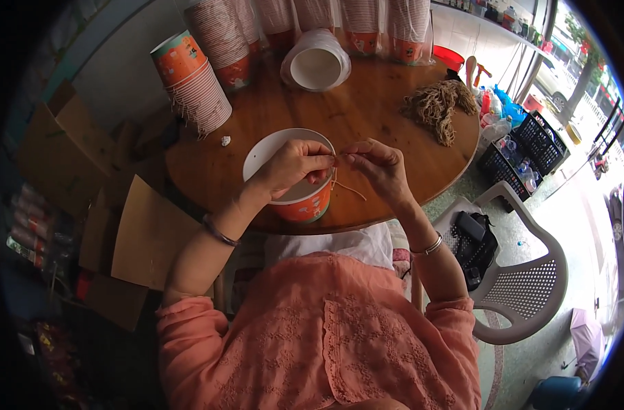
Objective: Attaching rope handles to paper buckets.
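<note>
An orange paper bucket with a white inside stands upright at the table's near edge. Over its right rim, my left hand pinches a thin tan string with thumb and forefinger. Just to the right, the fingertips of my right hand are pinched together on the same string, almost touching the left ones. One loose end of the string trails down past the bucket's right side. Whether the string passes through the bucket wall is hidden by my fingers.
On the round wooden table, a bundle of tan strings lies right. A stack of orange buckets with string ends leans left; wrapped stacks line the back. A grey plastic chair stands right, cardboard boxes left.
</note>
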Motion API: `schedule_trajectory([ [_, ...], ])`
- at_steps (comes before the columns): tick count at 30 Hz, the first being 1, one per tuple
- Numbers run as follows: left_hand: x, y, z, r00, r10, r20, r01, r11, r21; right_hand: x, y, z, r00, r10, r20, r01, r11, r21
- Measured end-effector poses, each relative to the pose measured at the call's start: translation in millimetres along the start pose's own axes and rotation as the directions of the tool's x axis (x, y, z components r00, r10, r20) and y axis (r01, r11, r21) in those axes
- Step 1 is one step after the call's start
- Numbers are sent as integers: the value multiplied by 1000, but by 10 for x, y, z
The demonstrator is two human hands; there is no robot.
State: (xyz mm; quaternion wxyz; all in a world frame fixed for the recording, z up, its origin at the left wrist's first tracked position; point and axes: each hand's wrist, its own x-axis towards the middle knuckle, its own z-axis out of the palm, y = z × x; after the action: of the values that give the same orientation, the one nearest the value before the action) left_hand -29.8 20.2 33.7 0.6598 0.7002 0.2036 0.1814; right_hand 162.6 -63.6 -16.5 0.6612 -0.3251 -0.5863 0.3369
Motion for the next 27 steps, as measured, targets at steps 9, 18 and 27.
schedule_trajectory([
  [9, 1, 22, 15, 999, -31, -19, 31, 999, 8, 29, -160, 96, 994, -109, 3, 106, 958, -268],
  [18, -31, 22, -3, 997, 45, -69, -38, 995, 96, 57, -95, -43, 981, 33, -193, -109, 910, -399],
  [27, -137, 67, -71, 988, -26, -149, 55, 979, 197, -7, -489, 3, 993, -113, 33, 107, 743, -661],
])
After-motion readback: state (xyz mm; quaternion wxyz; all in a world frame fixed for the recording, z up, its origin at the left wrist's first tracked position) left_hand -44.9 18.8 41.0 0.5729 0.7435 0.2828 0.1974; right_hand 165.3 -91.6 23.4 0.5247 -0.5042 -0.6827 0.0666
